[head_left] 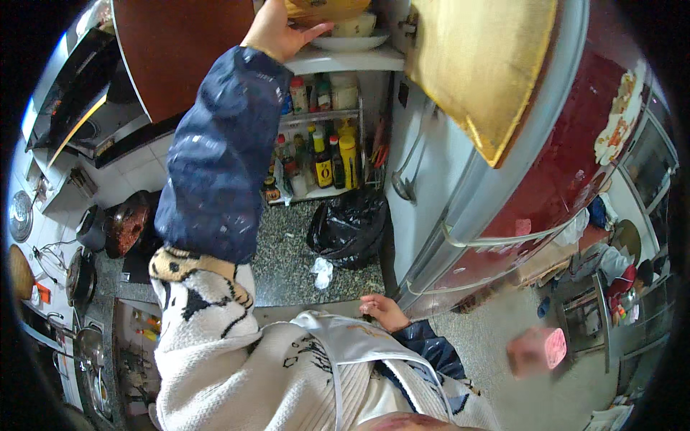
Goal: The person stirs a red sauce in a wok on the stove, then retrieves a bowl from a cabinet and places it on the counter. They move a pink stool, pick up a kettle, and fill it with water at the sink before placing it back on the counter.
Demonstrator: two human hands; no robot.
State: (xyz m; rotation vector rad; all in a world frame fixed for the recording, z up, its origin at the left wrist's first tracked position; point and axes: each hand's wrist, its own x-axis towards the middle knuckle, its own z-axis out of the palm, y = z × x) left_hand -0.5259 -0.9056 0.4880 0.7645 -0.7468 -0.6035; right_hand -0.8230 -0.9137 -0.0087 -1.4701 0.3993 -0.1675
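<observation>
My left hand (280, 33) reaches up to the shelf of an open wall cabinet, its thumb spread beside a yellowish bowl or dish (323, 9); the fingertips are cut off by the picture's top edge, so its grip cannot be judged. Below that dish a light bowl (354, 26) rests on a white plate (350, 42). My right hand (384, 311) hangs by the counter's front edge, fingers loosely curled, with nothing seen in it. On the granite counter (280, 269) lie a black plastic bag (350, 226) and a crumpled white tissue (322, 272).
A rack (323, 116) of sauce bottles stands behind the counter. The cabinet door (480, 64) hangs open at the right before a red refrigerator (539, 188). Ladles (404, 186) hang beside it. A wok (126, 226) with food sits at the left. A pink stool (536, 353) stands on the floor.
</observation>
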